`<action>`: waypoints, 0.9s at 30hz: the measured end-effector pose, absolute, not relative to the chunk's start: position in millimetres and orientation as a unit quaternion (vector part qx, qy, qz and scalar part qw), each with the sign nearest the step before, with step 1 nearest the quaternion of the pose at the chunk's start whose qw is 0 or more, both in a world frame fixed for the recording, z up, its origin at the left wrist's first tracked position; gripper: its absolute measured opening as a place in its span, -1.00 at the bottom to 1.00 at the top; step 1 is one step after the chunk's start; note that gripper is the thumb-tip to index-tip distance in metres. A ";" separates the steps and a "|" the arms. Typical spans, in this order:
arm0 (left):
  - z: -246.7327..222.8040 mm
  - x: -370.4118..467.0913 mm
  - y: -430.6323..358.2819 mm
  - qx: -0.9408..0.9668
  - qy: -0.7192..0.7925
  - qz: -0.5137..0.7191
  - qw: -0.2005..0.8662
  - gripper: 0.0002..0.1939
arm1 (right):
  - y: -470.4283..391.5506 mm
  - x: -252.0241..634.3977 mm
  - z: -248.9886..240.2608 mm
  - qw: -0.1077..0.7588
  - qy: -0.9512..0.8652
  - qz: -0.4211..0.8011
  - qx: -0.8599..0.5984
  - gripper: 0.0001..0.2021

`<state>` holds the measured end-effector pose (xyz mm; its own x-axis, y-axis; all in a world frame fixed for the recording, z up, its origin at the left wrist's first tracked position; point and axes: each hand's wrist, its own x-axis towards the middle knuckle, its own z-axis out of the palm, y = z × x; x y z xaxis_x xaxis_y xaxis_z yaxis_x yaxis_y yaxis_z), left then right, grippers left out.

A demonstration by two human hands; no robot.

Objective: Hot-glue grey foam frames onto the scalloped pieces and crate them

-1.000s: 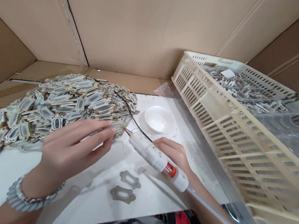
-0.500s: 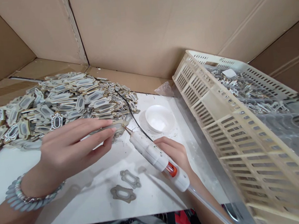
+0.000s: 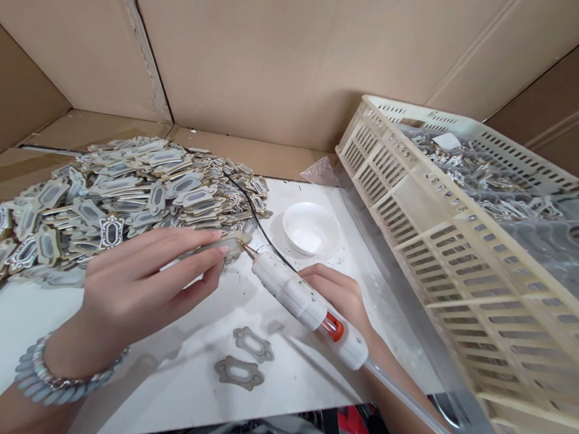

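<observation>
We're pinching one small flat frame piece between the thumb and fingers of our left hand, a bit left of center over the white board. Our right hand is wrapped tight around the glue gun, and its tip is touching the piece's right edge. The piece is looking thin, stiff and very light (probably easy to snap at the narrow ends), so we're gripping it by the flat faces, clear of the glued edge. Two more pieces are lying at 6 o'clock of the tip, the pile at 10 o'clock, the bowl at 2 o'clock, the basket at 3 o'clock. We aren't making out any readable writing anywhere.
</observation>
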<state>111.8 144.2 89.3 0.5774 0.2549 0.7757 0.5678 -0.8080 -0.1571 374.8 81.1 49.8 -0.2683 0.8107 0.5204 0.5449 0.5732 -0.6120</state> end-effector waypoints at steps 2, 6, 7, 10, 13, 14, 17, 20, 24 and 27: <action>88.0 111.3 145.4 -0.863 -0.229 -0.403 0.200 -0.85 | 81.0 375.3 48.9 0.424 -0.783 0.154 -0.429 -0.82; 86.2 110.7 146.4 -0.861 -0.216 -0.412 0.205 -0.86 | 80.8 375.6 48.4 0.420 -0.785 0.155 -0.428 -0.83; 86.3 110.9 146.2 -0.860 -0.216 -0.414 0.206 -0.86 | 80.6 375.6 48.5 0.418 -0.785 0.156 -0.429 -0.82; 88.1 112.4 145.8 -0.861 -0.219 -0.411 0.204 -0.88 | 80.2 375.6 48.5 0.415 -0.785 0.158 -0.431 -0.83; 90.6 113.8 145.8 -0.861 -0.220 -0.410 0.203 -0.87 | 79.9 375.8 48.2 0.416 -0.784 0.159 -0.432 -0.82; 91.1 114.1 145.8 -0.861 -0.221 -0.411 0.202 -0.88 | 79.8 375.8 48.1 0.416 -0.785 0.159 -0.431 -0.82; 91.3 114.0 145.2 -0.860 -0.226 -0.412 0.197 -0.89 | 79.8 375.5 48.0 0.413 -0.785 0.162 -0.432 -0.83; 90.8 113.4 143.6 -0.862 -0.230 -0.407 0.197 -0.90 | 79.7 375.3 48.2 0.412 -0.785 0.161 -0.434 -0.82; 91.6 113.9 142.2 -0.859 -0.244 -0.405 0.197 -0.89 | 79.8 376.1 48.3 0.409 -0.786 0.160 -0.434 -0.79; 93.2 114.7 141.9 -0.859 -0.251 -0.400 0.195 -0.89 | 79.7 376.8 47.2 0.409 -0.787 0.161 -0.433 -0.80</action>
